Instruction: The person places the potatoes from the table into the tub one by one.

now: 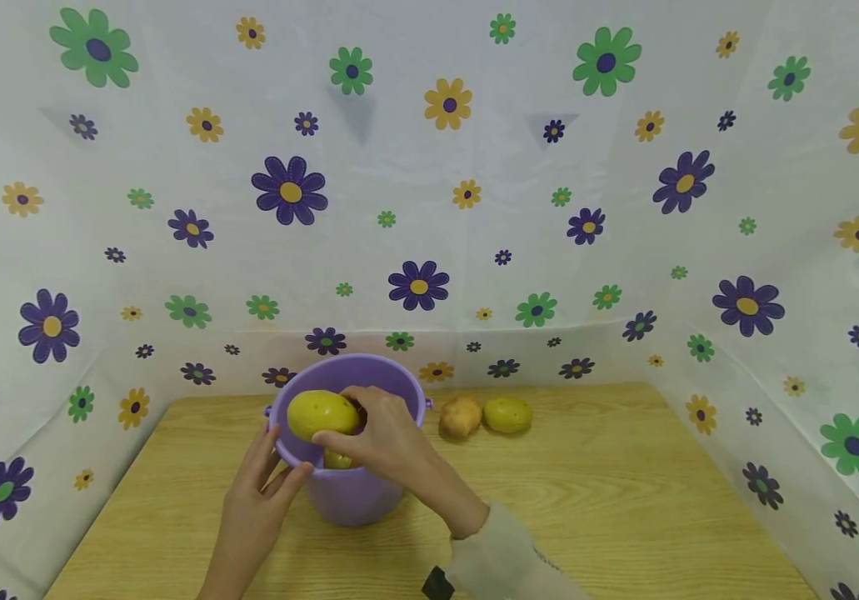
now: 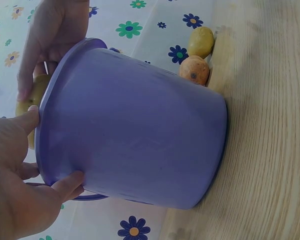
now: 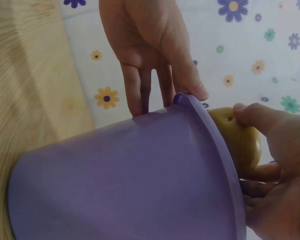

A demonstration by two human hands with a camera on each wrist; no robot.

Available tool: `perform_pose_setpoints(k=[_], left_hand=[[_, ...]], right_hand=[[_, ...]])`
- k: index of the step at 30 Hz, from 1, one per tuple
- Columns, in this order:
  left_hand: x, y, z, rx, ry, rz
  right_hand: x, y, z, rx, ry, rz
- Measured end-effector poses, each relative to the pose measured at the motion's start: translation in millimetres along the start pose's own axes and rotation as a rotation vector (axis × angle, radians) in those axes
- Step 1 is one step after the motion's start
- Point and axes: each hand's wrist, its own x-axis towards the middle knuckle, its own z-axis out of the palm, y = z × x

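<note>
A purple bucket (image 1: 357, 498) stands upright on the wooden table. My left hand (image 1: 255, 492) holds its near left rim, with thumb and fingers spread at the edge and on the outer wall. Over the bucket's mouth, my right hand (image 1: 387, 437) grips a yellow potato (image 1: 322, 414) between thumb and fingers. That potato (image 3: 236, 140) shows just beyond the rim in the right wrist view. Inside the bucket, part of another yellow potato (image 1: 337, 459) is visible below the right hand; the bucket's bottom is hidden.
To the right of the bucket, a brownish, potato-like round thing (image 1: 461, 416) lies beside a yellow potato (image 1: 507, 414) near the table's back edge. A white flower-printed sheet (image 1: 466, 275) rises behind the table (image 1: 609, 500) and along both sides.
</note>
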Motion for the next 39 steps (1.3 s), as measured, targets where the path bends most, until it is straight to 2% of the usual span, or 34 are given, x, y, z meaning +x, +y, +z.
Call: perform_pose_setpoints(k=[13,20,30,39], left_hand=[[-0.2,1.1,0.8,-0.017,-0.006,0.003],[-0.7,-0.3,0.6,-0.014,-0.006,-0.008],[-0.9,0.5,3.9,0.011,0.025,0.019],[0.1,2.2,5.8,0.043,0.036,0.003]], right_hand=[[-2.6,3.6,0.6,-0.017,-0.029,0.014],[-2.0,5.9,1.2,-0.046,-0.026,-0.014],[-4.3,10.3,-0.4,-0.025,-0.035,-0.032],[-9.9,14.3,-10.4,0.018,-0.026,-0.024]])
